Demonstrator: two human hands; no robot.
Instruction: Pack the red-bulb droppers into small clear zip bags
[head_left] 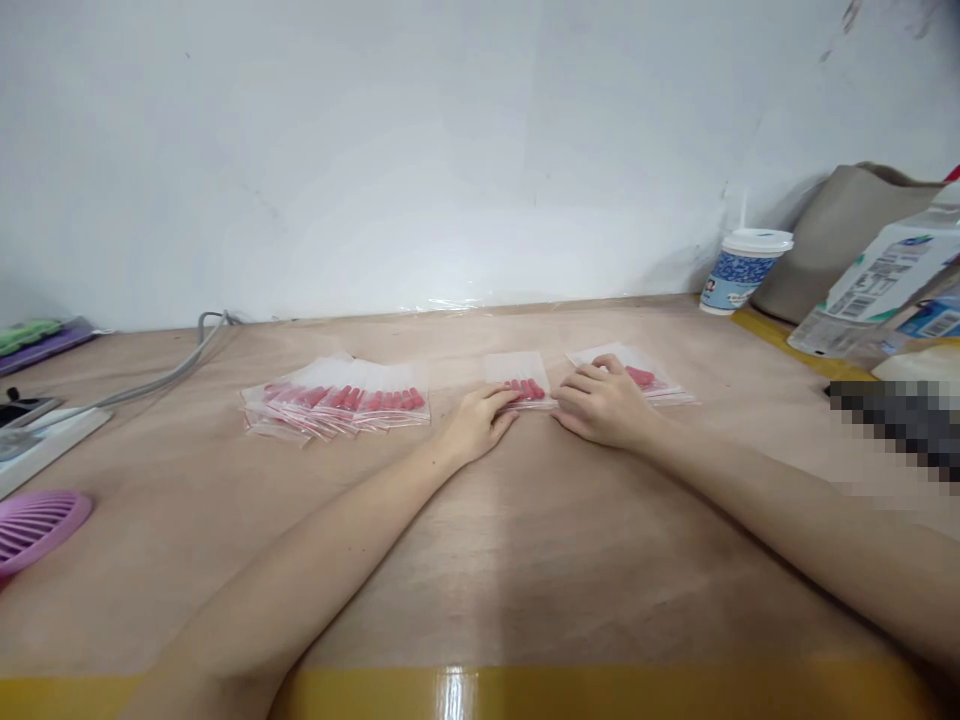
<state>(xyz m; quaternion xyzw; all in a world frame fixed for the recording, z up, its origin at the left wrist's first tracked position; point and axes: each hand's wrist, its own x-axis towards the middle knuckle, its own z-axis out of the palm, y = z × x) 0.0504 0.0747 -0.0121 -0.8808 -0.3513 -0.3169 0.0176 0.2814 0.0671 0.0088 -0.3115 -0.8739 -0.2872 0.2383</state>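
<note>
A small clear zip bag (516, 368) with several red oblong pieces in it lies flat at the middle of the table. My left hand (480, 420) grips its lower left corner, thumb below and fingers on top. At the lower right corner, the curled fingers and thumb of my right hand (604, 402) close on the bag's edge. Partly under and behind my right hand is a stack of similar bags (664, 385) with red pieces. To the left, a fanned-out pile of filled bags (337, 398) overlaps on the table. What exactly the red pieces are is too small to tell.
On the right stand a blue and white cup (742, 272) with a straw, a grey-brown container (814, 245) and a tilted plastic bottle (877, 280). A grey cable (172, 375), a white power strip (64, 450) and a pink slatted object (41, 525) lie left. A wall (450, 150) rises behind.
</note>
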